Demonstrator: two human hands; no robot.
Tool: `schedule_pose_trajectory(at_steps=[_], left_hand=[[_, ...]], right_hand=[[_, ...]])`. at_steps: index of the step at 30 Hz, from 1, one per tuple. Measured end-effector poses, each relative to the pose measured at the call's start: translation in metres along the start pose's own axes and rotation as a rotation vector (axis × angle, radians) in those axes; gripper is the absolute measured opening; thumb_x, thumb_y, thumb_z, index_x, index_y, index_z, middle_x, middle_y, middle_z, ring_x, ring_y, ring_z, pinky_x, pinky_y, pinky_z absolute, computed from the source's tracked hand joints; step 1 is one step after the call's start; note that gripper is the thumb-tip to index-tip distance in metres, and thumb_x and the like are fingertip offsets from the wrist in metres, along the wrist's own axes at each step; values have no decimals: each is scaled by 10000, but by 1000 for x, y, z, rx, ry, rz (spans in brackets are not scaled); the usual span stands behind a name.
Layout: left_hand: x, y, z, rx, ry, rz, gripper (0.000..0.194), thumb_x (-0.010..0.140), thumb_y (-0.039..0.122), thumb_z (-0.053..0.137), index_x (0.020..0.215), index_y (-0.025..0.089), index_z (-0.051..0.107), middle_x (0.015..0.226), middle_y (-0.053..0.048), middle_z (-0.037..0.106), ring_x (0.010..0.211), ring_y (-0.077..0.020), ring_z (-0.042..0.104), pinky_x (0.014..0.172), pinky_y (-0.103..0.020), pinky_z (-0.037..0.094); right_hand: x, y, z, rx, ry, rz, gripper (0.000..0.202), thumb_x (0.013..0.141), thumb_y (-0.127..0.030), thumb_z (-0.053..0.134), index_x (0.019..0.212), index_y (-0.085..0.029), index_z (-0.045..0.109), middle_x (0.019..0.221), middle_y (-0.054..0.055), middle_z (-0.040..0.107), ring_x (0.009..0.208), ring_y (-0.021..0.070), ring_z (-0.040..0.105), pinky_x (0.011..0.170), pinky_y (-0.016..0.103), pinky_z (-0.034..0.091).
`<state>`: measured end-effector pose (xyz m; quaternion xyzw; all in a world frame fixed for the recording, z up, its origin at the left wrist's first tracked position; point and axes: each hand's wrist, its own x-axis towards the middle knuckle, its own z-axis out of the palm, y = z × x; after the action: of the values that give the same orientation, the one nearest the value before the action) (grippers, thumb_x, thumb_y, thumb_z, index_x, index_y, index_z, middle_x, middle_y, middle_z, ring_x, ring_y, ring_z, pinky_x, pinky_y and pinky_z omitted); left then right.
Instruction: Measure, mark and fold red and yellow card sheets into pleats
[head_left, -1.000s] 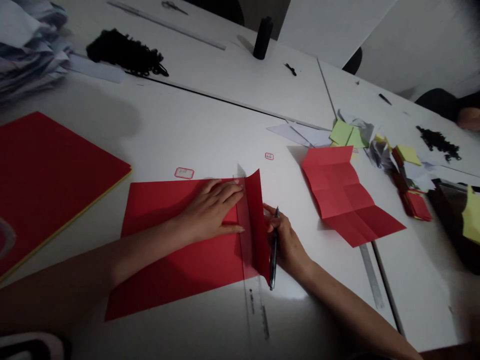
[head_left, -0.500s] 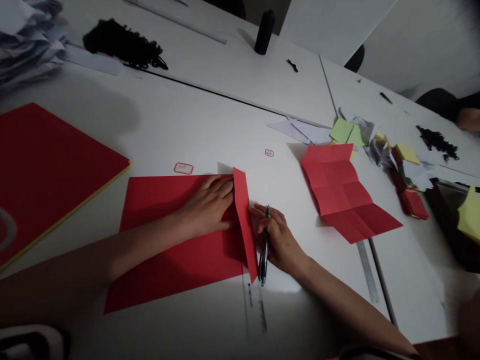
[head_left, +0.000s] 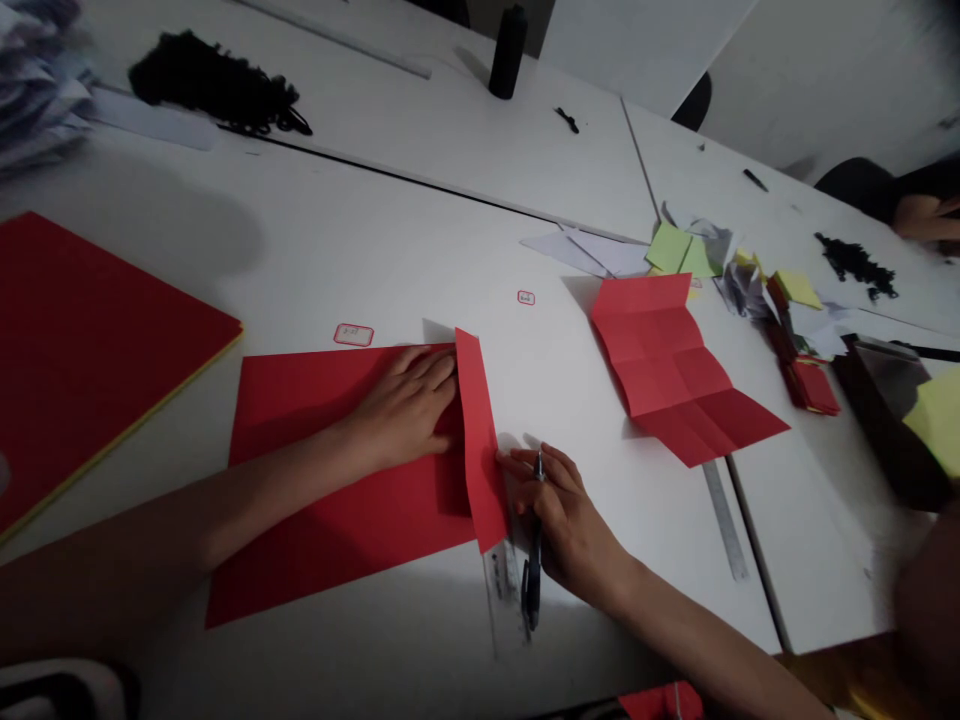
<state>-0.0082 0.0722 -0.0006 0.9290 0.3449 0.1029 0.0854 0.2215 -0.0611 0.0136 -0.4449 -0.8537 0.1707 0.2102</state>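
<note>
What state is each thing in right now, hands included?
Left hand: flat on the red sheet, fingers at its flap
Right hand: gripping a pen, fingers at the flap's edge
Red sheet: lying flat, flap turned up
Clear ruler: partly covered
Creased red paper: opened out, not fully flat
Black bottle: upright
White papers, upper left: crumpled

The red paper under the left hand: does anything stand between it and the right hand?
Nothing visible: the right hand, holding a pen, has its fingertips at the folded flap of the red paper.
</note>
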Motion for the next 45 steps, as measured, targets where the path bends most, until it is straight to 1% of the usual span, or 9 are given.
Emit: schedule_pose_trajectory(at_steps=[8, 12, 16, 21, 26, 30, 34, 41, 45], left_hand=[[0, -2, 1, 29, 10, 18, 594, 713, 348, 636, 1250, 133, 504, 1401, -170, 429, 1295, -309, 405, 1139, -448, 188], [0, -1, 0, 49, 13, 22, 555, 754, 430, 614, 1205, 115, 536, 1343, -182, 475, 1278, -320, 416, 1130, -458, 201], [0, -1, 1, 44, 13, 15, 584, 767, 473, 622, 1218, 113, 528, 1338, -181, 480, 1276, -316, 420, 1134, -456, 183], [0, -1, 2, 6, -2, 3, 589, 798, 515, 611, 1231, 127, 516, 1375, -171, 460, 1297, -311, 404, 1136, -465, 168], [-1, -1, 2, 6, -7, -6, 666, 780, 517, 644, 1279, 108, 479, 1388, -174, 459, 1307, -306, 398, 1146, -451, 145], [-2, 1, 3, -24, 23, -19, 708, 799, 556, 598, 1334, 128, 416, 1416, -167, 435, 1328, -291, 382, 1154, -443, 138], [-4, 2, 4, -45, 44, -25, 732, 809, 559, 577, 1365, 131, 368, 1448, -170, 396, 1354, -278, 354, 1161, -422, 126], [-4, 0, 6, -29, 61, -5, 713, 784, 507, 606, 1347, 129, 388, 1439, -169, 407, 1346, -284, 362, 1161, -414, 114], [-4, 0, 7, 24, 57, -11, 712, 768, 522, 599, 1329, 128, 404, 1402, -172, 447, 1325, -295, 387, 1158, -416, 128]], right_hand=[[-36, -23, -1, -1, -28, 39, 281, 839, 0, 400, 972, -229, 493, 1260, 78, 617, 1212, 236, 532, 1062, 542, 396], [-54, -30, 1, -8, -32, 35, 312, 817, 2, 402, 980, -243, 507, 1275, 67, 611, 1210, 234, 540, 1092, 541, 380], [-55, -27, 1, 7, -25, 29, 270, 806, -14, 446, 942, -244, 479, 1267, 70, 617, 1198, 238, 547, 1073, 538, 401], [-30, -9, -2, 212, 80, 48, 276, 787, -21, 482, 921, -254, 419, 1044, 35, 686, 1045, 209, 622, 963, 484, 479], [9, 15, 2, 244, 156, 30, 242, 830, -36, 493, 935, -246, 433, 946, 29, 668, 1028, 203, 608, 817, 384, 517], [37, 28, 7, 220, 202, 68, 192, 837, -79, 529, 903, -240, 447, 908, 31, 653, 979, 205, 605, 799, 380, 503], [56, 32, 6, 179, 214, 114, 172, 839, -98, 543, 881, -239, 454, 886, 31, 640, 937, 204, 607, 784, 376, 486], [79, 39, 5, 138, 259, 127, 176, 843, -92, 534, 837, -240, 439, 826, 10, 649, 882, 202, 596, 826, 402, 429], [92, 44, 6, 125, 272, 139, 167, 851, -98, 523, 817, -237, 437, 835, 9, 652, 846, 194, 592, 834, 403, 410]])
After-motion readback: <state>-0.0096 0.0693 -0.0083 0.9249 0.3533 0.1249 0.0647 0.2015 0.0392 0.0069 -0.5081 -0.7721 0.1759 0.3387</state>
